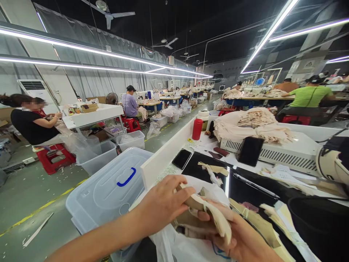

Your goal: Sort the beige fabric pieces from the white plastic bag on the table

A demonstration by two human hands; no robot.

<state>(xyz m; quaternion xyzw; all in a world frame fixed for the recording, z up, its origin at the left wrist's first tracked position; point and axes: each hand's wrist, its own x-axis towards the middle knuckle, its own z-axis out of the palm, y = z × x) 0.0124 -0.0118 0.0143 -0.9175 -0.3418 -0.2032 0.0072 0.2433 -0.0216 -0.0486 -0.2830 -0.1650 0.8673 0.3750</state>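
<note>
Your left hand (163,203): fingers curled shut over the beige fabric piece (218,218), pinching its upper edge. Beneath the grip: white plastic bag (169,249). Your right hand (241,242): cupped under the same piece, thumb clamped on. Advisable: hold it taut.

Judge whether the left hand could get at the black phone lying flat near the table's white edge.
Probably yes: the phone lies just beyond the left hand, nothing between them, though its fingers now grip beige fabric pieces.
</note>
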